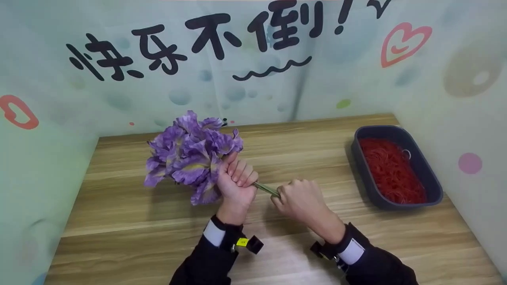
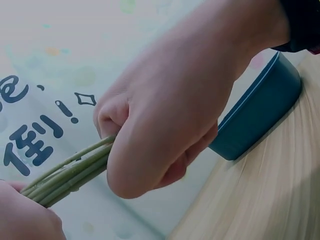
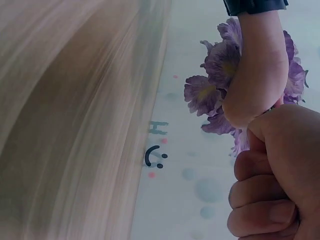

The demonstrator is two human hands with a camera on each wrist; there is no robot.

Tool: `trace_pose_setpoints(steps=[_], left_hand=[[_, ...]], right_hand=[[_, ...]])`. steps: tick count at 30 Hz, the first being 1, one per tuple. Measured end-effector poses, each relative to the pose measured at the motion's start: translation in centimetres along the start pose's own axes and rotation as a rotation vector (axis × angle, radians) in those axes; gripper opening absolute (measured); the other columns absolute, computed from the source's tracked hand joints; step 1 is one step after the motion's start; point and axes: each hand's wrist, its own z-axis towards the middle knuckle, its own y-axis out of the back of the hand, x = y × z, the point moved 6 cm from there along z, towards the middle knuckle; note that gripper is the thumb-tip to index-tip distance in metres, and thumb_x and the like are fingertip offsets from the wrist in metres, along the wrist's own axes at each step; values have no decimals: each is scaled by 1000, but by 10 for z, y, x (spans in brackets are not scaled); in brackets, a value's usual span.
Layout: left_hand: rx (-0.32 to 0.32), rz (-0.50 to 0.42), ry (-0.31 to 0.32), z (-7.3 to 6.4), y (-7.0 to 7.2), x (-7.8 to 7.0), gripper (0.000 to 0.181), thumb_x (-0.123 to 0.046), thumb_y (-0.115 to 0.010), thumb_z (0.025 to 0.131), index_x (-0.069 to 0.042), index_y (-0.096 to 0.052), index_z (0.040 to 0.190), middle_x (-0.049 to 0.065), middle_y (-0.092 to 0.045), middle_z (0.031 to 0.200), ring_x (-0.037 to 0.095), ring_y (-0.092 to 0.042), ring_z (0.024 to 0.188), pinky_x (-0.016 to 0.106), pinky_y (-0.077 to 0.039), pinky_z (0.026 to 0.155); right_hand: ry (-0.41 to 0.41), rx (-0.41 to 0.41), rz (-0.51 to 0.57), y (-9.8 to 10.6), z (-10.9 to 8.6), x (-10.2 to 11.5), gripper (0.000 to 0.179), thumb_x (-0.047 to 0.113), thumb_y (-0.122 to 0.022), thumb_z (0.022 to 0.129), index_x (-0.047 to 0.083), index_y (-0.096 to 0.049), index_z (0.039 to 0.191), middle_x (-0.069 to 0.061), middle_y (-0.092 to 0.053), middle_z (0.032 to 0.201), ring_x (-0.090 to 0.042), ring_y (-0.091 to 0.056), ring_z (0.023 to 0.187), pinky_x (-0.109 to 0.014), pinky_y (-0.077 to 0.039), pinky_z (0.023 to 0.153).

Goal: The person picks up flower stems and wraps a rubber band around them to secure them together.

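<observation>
A bunch of purple irises point(image 1: 190, 154) with yellow throats is held above the wooden table, blooms toward the left. My left hand point(image 1: 238, 184) grips the bundle just below the blooms, fingers curled round it. My right hand point(image 1: 303, 200) is closed over the lower end of the green stems point(image 1: 267, 189), a short way to the right. In the left wrist view, several stems point(image 2: 70, 172) show bare between the two hands. The right wrist view shows curled fingers point(image 3: 262, 195) of the right hand, with the petals point(image 3: 220, 65) behind the left forearm; the stem ends are hidden.
A dark blue tub point(image 1: 358, 158) at the right of the table point(image 1: 130, 253) is filled with red rubber bands point(image 1: 390, 170), a small pale ring point(image 1: 406, 153) at its inner side. A printed backdrop point(image 1: 245, 95) with lettering stands behind and along both sides.
</observation>
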Motion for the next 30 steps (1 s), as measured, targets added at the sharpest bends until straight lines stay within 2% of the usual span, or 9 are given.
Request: trace_pose_setpoints(steps=[3,10,12,15,19,22,25,28,30], left_hand=[[4,-5,17,0,0,-1,51,-14,-64,94,-20,-25,61,-5,-44,43,5,-5,52,16,0,55],[-16,20,1,0,-2,-2,50,-15,-64,93,-20,-26,60,-6,-43,42,6,-5,52,17,0,54],[-16,27,-9,-1,-3,-3,50,-15,-64,93,-20,-26,60,-7,-43,42,5,-5,52,17,-1,54],[-29,26,-26,-2,-4,-5,51,-15,-65,92,-21,-26,60,-7,-42,43,5,-5,52,16,0,54],[-65,44,-50,-4,-3,-7,49,-15,-65,91,-20,-31,56,-8,-40,42,5,-4,53,16,-1,53],[-75,57,-61,-4,-3,-8,49,-14,-65,91,-21,-31,57,-8,-40,42,5,-5,53,16,-2,52],[-83,54,-66,-4,-4,-9,49,-14,-64,92,-21,-30,57,-8,-42,42,5,-5,52,16,-4,51],[-101,51,-69,-4,-5,-9,49,-14,-58,96,-20,-31,56,-7,-41,41,6,-6,52,16,-5,50],[-109,52,-72,-4,-6,-9,49,-14,-55,99,-20,-32,55,-7,-41,41,6,-6,51,16,-5,50]], right_hand=[[9,19,27,-1,-1,3,50,26,-77,95,16,-45,58,10,-20,59,-7,-21,53,-20,-13,50],[-7,69,143,1,-1,4,42,24,-75,97,14,-50,65,8,-30,60,-9,-29,53,-24,-23,49],[-15,82,181,2,-2,3,32,23,-75,97,12,-56,73,7,-36,60,-10,-32,54,-25,-27,49],[-18,95,223,5,-4,0,17,23,-76,97,9,-66,93,3,-49,61,-11,-38,53,-27,-33,47],[-13,111,249,8,-13,-8,26,25,-78,99,12,-69,119,0,-61,68,-10,-43,51,-25,-36,45],[-5,106,256,13,-21,-22,33,25,-79,102,13,-66,129,1,-60,65,-5,-38,49,-19,-29,44],[9,55,221,19,-30,-43,35,24,-80,103,11,-65,131,4,-56,59,0,-30,47,-14,-24,44],[-21,13,180,26,-39,-75,35,25,-82,103,8,-66,129,4,-60,59,2,-32,46,-14,-27,42],[-84,25,179,29,-46,-101,33,24,-81,104,7,-66,128,2,-63,61,-2,-39,45,-18,-32,41]])
